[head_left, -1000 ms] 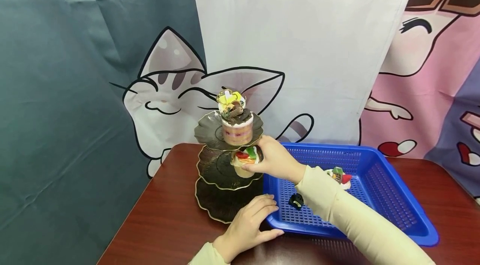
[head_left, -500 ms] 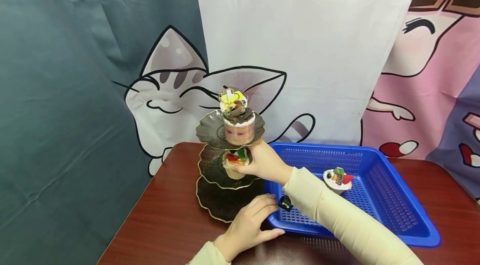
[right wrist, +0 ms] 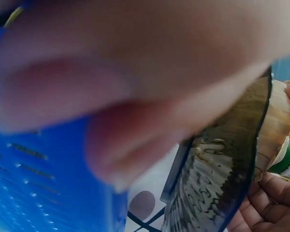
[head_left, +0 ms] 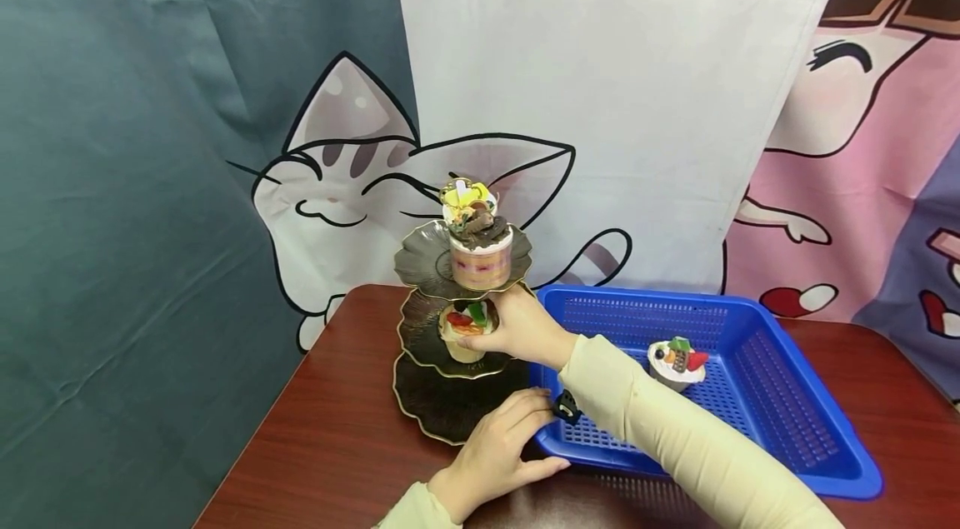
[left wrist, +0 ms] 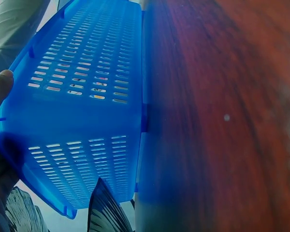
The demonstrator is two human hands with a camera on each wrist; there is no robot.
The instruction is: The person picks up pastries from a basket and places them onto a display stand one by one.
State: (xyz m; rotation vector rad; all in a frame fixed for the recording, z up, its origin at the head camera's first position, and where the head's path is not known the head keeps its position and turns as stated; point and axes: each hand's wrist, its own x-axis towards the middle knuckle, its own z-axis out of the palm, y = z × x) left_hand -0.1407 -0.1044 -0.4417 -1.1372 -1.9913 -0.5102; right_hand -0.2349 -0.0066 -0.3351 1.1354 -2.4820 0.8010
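Note:
My right hand [head_left: 531, 331] grips a fruit-topped cupcake [head_left: 454, 332], thumb at its near side, on the middle tier [head_left: 422, 336] of a dark, gold-rimmed three-tier stand. Red, orange and green pieces top the cupcake; its far side is hidden by the hand. In the right wrist view, fingers surround the cupcake [right wrist: 269, 128] beyond a scalloped plate edge [right wrist: 222, 169]. My left hand [head_left: 497, 447] rests its fingers on the near-left corner of a blue basket [head_left: 798, 396], thumb along the front. The left wrist view shows the basket's slotted walls [left wrist: 77, 116].
On the top tier [head_left: 420, 262] stand a chocolate-topped layered cake cup [head_left: 480, 262] and a yellow-topped dessert [head_left: 467, 196]. Inside the basket lie a fruit-topped cupcake [head_left: 677, 364] and a small black piece [head_left: 566, 407]. The bottom tier [head_left: 442, 404] sits on the brown table [head_left: 300, 437].
My right hand has moved left with the cupcake, farther in over the middle tier. The left hand stays at the basket corner.

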